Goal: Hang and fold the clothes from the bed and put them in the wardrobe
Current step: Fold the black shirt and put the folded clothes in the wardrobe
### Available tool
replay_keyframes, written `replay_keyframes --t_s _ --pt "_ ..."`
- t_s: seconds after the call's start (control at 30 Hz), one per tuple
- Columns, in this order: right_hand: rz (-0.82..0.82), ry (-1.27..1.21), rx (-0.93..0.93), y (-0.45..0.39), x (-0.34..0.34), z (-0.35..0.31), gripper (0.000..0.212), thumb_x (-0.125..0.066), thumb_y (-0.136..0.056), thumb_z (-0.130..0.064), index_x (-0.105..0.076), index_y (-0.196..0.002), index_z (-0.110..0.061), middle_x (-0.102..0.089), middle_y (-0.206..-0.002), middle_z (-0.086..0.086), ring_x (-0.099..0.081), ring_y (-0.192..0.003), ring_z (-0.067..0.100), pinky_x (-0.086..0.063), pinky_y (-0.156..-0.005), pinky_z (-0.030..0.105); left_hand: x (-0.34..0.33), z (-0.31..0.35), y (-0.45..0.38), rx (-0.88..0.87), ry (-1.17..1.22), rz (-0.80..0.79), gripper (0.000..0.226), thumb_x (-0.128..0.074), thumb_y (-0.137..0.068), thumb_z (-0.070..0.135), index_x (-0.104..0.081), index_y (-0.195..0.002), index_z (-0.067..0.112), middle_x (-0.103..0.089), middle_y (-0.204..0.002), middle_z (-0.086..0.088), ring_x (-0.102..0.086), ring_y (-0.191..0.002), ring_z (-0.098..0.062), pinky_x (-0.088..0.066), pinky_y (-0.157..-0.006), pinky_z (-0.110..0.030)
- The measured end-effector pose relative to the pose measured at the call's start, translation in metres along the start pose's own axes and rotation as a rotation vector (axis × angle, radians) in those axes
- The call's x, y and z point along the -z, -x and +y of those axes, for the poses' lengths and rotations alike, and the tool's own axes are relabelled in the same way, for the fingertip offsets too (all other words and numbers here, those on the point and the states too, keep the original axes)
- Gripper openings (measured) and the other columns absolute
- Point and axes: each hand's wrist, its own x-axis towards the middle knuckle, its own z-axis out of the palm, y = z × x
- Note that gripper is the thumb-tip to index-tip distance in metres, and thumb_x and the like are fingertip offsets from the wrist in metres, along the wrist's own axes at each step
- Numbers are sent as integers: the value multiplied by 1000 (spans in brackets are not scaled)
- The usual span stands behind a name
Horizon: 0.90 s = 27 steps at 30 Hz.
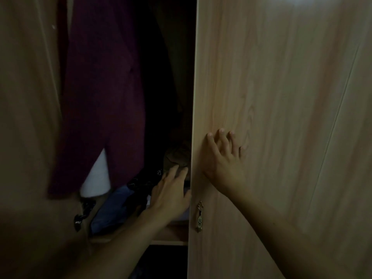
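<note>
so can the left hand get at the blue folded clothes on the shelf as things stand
Probably yes. The left hand already reaches through the gap beside the wardrobe door, open, right next to the blue folded clothes; nothing visible blocks it.

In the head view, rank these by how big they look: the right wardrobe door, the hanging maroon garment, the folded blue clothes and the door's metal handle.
1. right wardrobe door, largest, though nearest the camera
2. maroon garment
3. folded blue clothes, partly hidden
4. metal handle, smallest
</note>
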Motion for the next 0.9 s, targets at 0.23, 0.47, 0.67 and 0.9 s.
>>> replay_keyframes --t_s 0.23,0.47,0.67,0.9 --pt "4 -262 70 27 13 -5 81 -65 -87 -40 -19 -153 -26 -12 -162 4 -16 -147 27 -32 -113 47 7 7 20 17 -18 39 66 -53 -96 41 -23 -154 27 -15 -162 4 -25 -144 -18 -39 -109 -35" --pt "-63 -463 115 58 19 -34 70 -58 -92 -43 -27 -150 -20 -20 -160 9 -23 -145 25 -30 -114 41 25 -16 63 65 -30 34 65 -53 -96 41 -27 -154 24 -17 -162 1 -27 -143 -21 -36 -110 -35" --pt "-153 -480 153 84 50 -66 69 -59 -94 -41 -28 -151 -19 -33 -153 3 -34 -138 20 -30 -108 26 73 -35 102 48 9 97 60 -50 -96 41 -33 -151 23 -23 -160 0 -28 -141 -21 -34 -111 -37" --pt "-232 -300 150 141 85 -141 67 -53 -94 -50 -24 -152 -32 -22 -159 4 -24 -145 24 -31 -114 42 118 -104 175 2 -33 138 74 -28 -82 62 -47 -142 22 -36 -155 -5 -35 -138 -27 -35 -109 -52"
